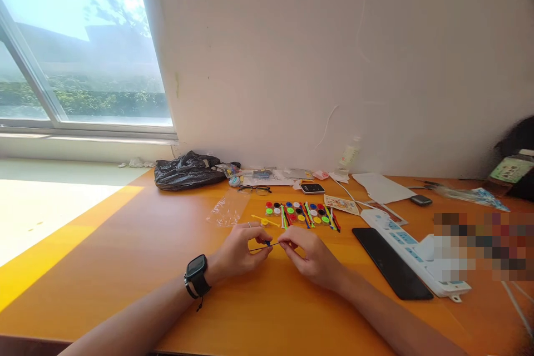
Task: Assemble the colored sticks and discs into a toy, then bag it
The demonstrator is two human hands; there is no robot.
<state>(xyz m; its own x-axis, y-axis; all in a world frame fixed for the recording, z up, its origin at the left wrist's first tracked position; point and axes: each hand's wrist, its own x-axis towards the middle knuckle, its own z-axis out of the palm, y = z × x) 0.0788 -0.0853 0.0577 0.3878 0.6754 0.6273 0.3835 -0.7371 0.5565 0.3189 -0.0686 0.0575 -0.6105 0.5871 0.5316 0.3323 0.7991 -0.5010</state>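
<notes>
My left hand [242, 247], with a ring and a wrist watch, is closed in a pinch on a small dark blue piece [267, 243]. A thin dark rod [258, 248] passes between its fingers. The fingertips of my right hand [306, 250] pinch the rod's other end; how rod and blue piece meet is too small to tell. Just beyond the hands lie small round pieces [292, 217] in red, green, blue, white, black and yellow. Coloured plastic sticks [308, 214] lie among them, and a yellow stick [267, 221] rests beside a yellow round piece [264, 223].
A black phone [392, 263] and a white power strip [411, 250] lie to the right. Eyeglasses [254, 189], a small black-and-white device [312, 188], a clear plastic bag [227, 211] and a black plastic bag [189, 172] sit farther back. A bottle [349, 153] stands by the wall.
</notes>
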